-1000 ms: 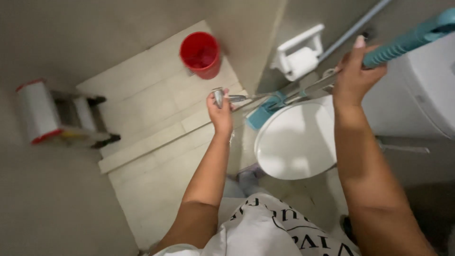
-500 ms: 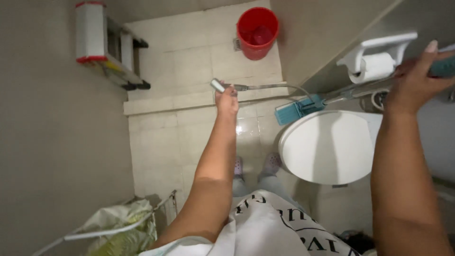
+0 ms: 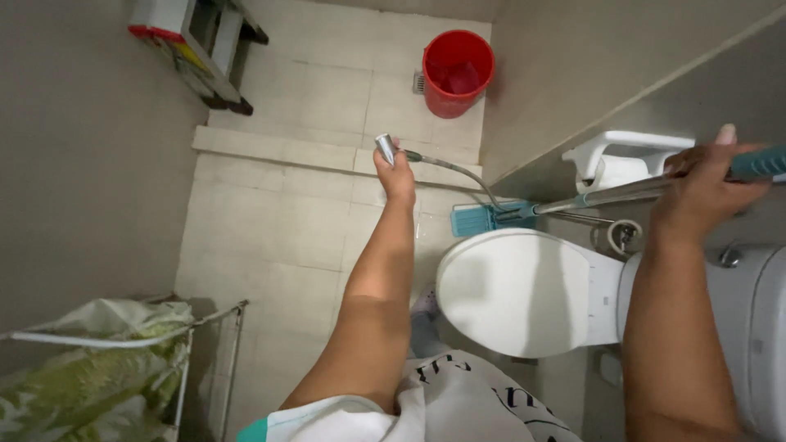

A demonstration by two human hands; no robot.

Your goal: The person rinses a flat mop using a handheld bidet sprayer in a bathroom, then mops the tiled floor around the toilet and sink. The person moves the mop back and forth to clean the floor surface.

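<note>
- Chrome spray head [image 3: 386, 148], small, cylindrical and shiny, sits in the left hand [image 3: 399, 176]; the fingers are clenched around its grip, and it is held out over the tiled floor [image 3: 278, 221].
- Ribbed metal hose [image 3: 463, 172], thin and flexible, curves from the spray head toward the wall beside the toilet.
- Right hand [image 3: 704, 196] is wrapped firmly about a mop handle [image 3: 655, 190]: a smooth silvery tube with a teal grip section at the hand's end.
- Mop's flat rectangular head [image 3: 479, 219], teal with a pale pad, lies on the floor just beside the toilet bowl, close under the hose.
- Toilet lid [image 3: 516, 290] is shut, a glossy white oval of hard plastic; the cistern [image 3: 749, 319] behind it is white with a round metal button.
- Paper holder [image 3: 622, 147], white plastic with a hinged cover, hangs on the grey wall with a white roll [image 3: 618, 173] under it.
- Red plastic bucket [image 3: 458, 72], round and open-topped, stands on the floor near a small drain grate, well apart from both hands.
- Floor tiles are pale, large and slightly glossy, with a raised step crossing them.
- Wire rack [image 3: 213, 327] at the lower left holds a crinkled green and white plastic bag [image 3: 90, 368].
- Stepladder [image 3: 201, 45] with dark feet stands near the upper left wall.
</note>
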